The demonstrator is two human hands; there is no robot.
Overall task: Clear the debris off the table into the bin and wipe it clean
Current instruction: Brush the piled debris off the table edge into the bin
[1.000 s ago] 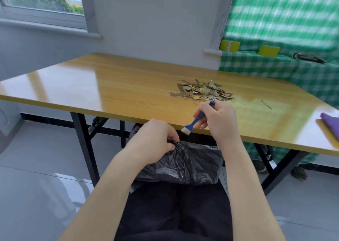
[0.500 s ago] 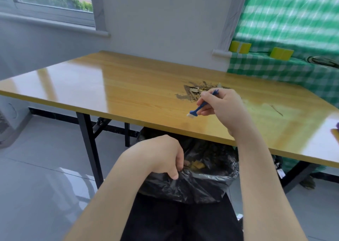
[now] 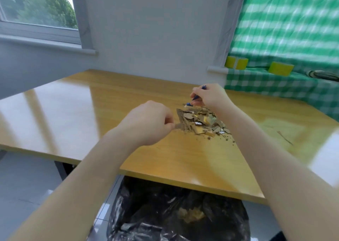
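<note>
Debris (image 3: 200, 121) heaps on glossy table (image 3: 91, 112) (window (image 3: 36, 11) left).

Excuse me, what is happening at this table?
A person is clearing a debris pile from the wooden table. The right hand holds a small blue brush at the far side of the pile. The left hand appears to pinch a flat brown piece at the pile's left edge. The bin with a black bag stands below the table edge, some scraps inside. The pile is not yet swept off.
</note>
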